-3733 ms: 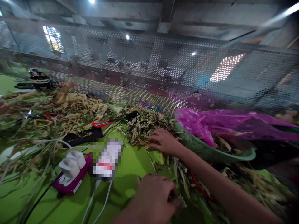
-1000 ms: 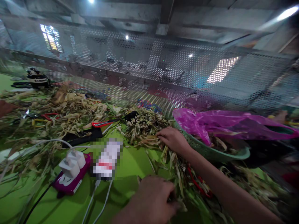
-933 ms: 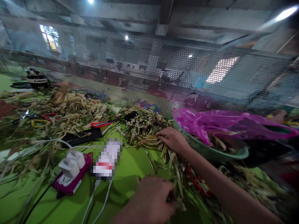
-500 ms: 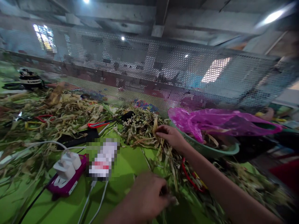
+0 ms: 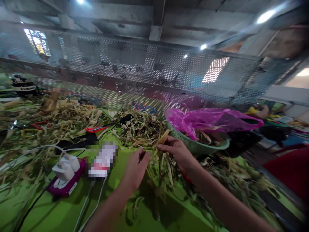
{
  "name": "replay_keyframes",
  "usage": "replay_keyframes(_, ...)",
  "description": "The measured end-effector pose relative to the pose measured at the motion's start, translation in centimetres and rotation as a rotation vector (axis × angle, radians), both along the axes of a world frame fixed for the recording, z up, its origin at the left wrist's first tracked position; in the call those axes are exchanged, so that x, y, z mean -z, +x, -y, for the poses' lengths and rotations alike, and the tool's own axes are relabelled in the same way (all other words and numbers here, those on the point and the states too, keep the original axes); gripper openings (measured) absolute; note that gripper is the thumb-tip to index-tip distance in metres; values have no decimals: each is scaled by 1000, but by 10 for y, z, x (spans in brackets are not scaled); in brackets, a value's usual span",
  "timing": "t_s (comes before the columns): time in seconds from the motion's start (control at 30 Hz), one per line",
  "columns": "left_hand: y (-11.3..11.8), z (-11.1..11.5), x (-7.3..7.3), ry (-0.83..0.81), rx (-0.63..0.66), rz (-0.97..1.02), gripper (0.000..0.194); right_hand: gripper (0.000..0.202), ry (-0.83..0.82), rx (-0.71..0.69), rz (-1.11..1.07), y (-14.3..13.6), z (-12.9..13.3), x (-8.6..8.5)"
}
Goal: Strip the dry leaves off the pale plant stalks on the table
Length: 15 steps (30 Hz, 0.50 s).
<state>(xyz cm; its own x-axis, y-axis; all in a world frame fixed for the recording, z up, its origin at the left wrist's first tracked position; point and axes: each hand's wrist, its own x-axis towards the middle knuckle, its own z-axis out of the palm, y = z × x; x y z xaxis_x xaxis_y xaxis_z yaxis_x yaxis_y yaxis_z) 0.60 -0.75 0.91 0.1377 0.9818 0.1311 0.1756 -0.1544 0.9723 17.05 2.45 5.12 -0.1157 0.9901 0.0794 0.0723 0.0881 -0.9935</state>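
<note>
Right hand (image 5: 178,152) pinches dry leaf (image 5: 163,136) between thumb and fingers, likely low down to leave the tip free. Leaf is just right of left hand (image 5: 135,165), half-curled; can't tell if it grips anything.

We are having open room over the shaded green tabletop (image 5: 178,209) between our forearms; between our left hand (image 5: 137,166) and right hand (image 5: 176,150) we are leaving a narrow gap, with a dried husk (image 5: 164,136) that we are pinching in the right sticking up at its far side; left of our left arm, a thin strip is running beside the phone (image 5: 103,160), white cables (image 5: 92,183) trailing past; a purple power strip (image 5: 73,181) is blocking farther left; ahead, a scrap pile (image 5: 141,125) and the perforated screen (image 5: 145,74) are barring us; rightward, the green basket (image 5: 212,149) and pink bag (image 5: 205,120) are crowding us.
</note>
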Motion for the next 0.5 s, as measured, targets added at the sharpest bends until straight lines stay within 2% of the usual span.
replay_keyframes(0.1, 11, -3, -2, -40, 85, 128, 27, 19, 9, -5, -61, -2, 16, 6)
replay_keyframes(0.27, 20, -7, -4, -52, 135, 88, 13, 20, -22, 37, -135, 7, 25, 12)
replay_keyframes(0.5, 24, -19, -12, -61, 248, 94, 18, 24, 61, 215, -251, 28, 19, 6)
